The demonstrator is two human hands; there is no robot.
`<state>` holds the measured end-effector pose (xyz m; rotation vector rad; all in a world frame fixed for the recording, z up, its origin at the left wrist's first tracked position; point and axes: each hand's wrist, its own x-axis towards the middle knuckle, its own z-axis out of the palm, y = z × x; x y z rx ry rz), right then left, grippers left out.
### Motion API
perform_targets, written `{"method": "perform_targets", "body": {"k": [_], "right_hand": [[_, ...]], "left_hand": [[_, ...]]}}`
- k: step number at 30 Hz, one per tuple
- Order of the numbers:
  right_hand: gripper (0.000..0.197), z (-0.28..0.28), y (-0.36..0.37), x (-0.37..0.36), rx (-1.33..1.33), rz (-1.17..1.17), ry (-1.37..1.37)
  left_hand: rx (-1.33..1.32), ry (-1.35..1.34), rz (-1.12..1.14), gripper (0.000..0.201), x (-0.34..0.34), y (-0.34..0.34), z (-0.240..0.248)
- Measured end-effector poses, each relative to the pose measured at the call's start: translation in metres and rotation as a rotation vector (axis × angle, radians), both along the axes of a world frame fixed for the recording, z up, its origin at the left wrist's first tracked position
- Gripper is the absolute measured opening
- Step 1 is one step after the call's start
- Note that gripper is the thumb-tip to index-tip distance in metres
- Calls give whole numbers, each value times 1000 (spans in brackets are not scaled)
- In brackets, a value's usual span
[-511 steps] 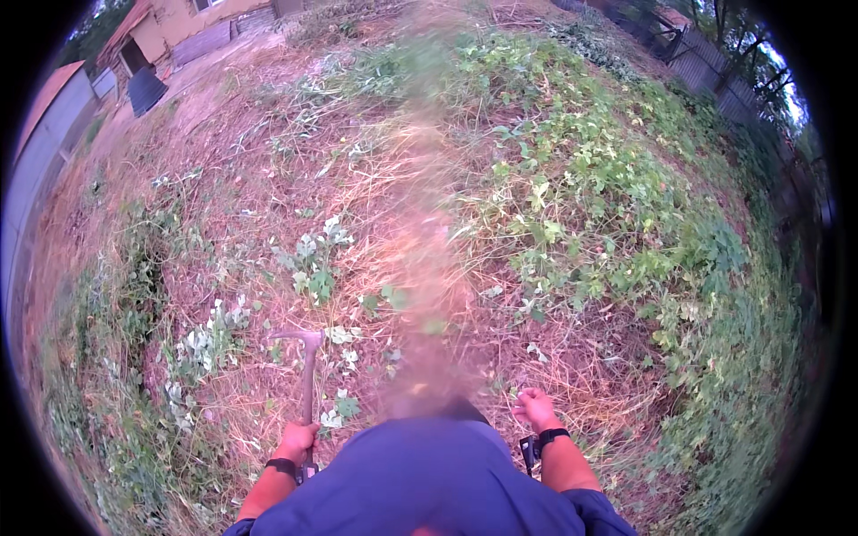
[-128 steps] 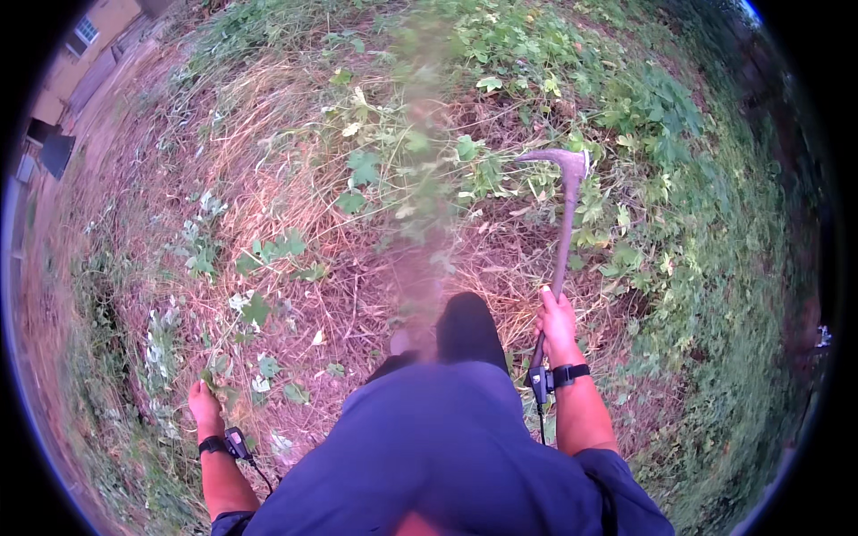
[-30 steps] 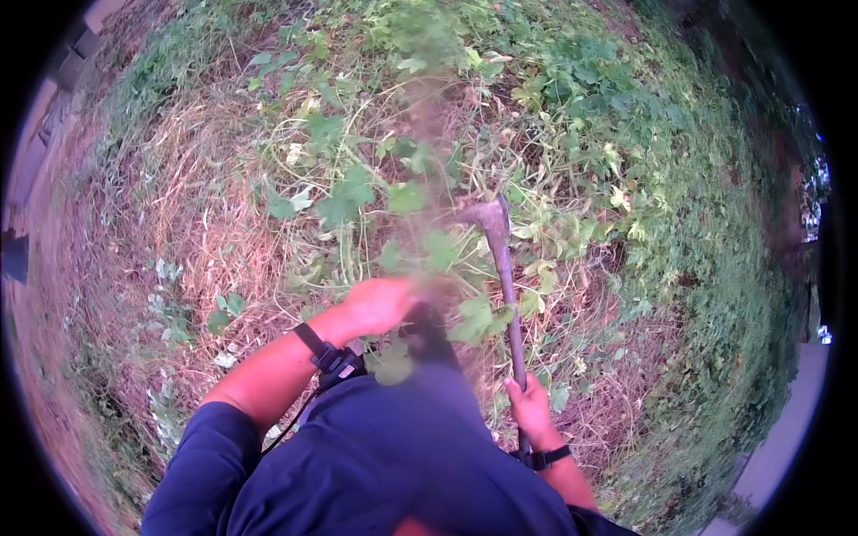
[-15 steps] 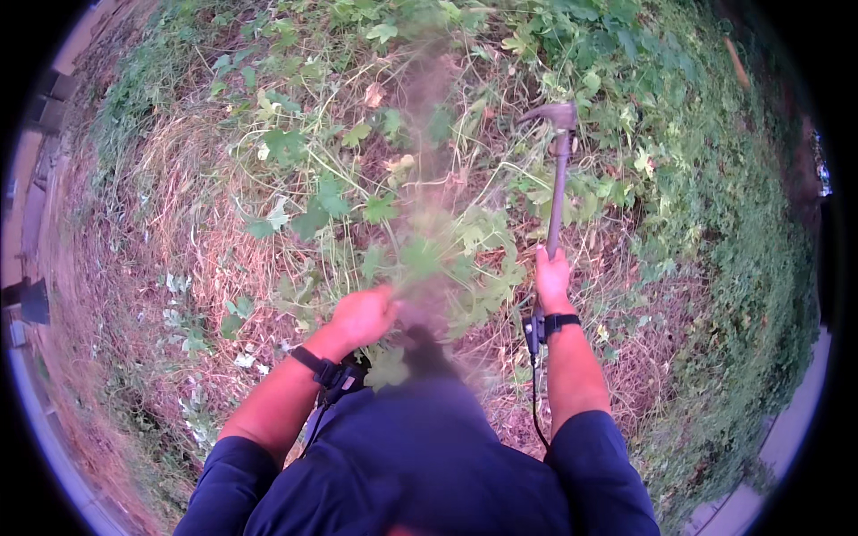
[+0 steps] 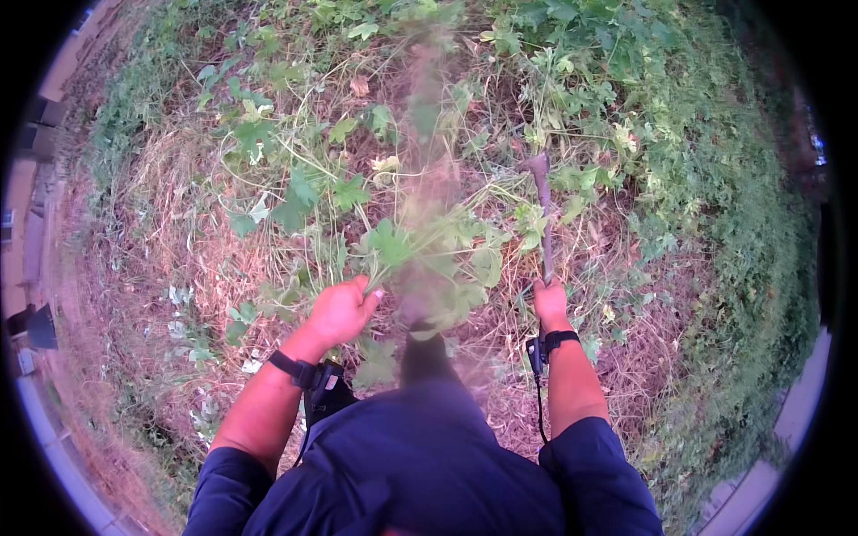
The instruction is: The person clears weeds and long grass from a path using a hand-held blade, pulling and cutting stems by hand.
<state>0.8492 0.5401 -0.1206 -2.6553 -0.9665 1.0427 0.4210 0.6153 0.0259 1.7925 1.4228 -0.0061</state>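
My left hand [image 5: 340, 311] is closed around the stems of a leafy green vine [image 5: 390, 243], just left of the middle. The stems reach away from it to the upper right. My right hand [image 5: 551, 304] is wrapped around the lower handle of a hand hoe [image 5: 543, 210]. The hoe points away from me, its small curved head [image 5: 537, 163] down among the vine stems and leaves. Part of that head is hidden by the plants. A blurred vertical strip down the middle hides some of the vine.
Dry tangled stalks [image 5: 223, 241] cover the ground to the left. Dense green foliage [image 5: 724, 232] grows along the right. Pale paving [image 5: 795, 420] edges the lower right, and building parts [image 5: 27, 192] show at the far left. A cable [image 5: 540, 406] hangs from my right wrist strap.
The hoe has come down and nearer, its head now among the stems. My right hand has moved slightly toward me. My left hand has shifted a little left, still gripping the vine.
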Motion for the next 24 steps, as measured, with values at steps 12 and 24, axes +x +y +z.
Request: {"method": "perform_targets", "body": {"k": [12, 24], "right_hand": [[30, 44, -158, -79, 218, 5, -93], [25, 210, -446, -280, 28, -186, 74]], "left_hand": [[49, -62, 85, 29, -125, -55, 27], [298, -144, 17, 29, -293, -160, 39]]}}
